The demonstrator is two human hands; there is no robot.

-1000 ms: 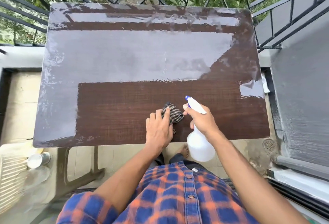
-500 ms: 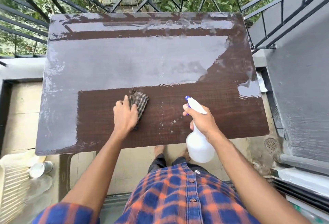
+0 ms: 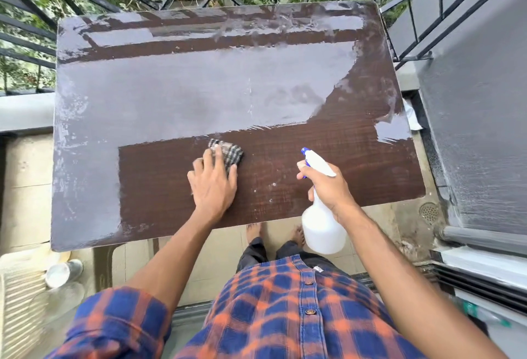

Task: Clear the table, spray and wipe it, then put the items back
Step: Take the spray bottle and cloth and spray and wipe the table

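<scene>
A cup (image 3: 61, 273) is sitting low at the far left, below the table (image 3: 199, 87). The left hand (image 3: 214, 184) is pressing a checked cloth (image 3: 228, 153) onto the table's dark near strip, fingers fairly straight. Further right, the right hand (image 3: 328, 190) is gripping a white bottle (image 3: 322, 230) by its neck over the near edge, forefinger curling at the trigger.
</scene>
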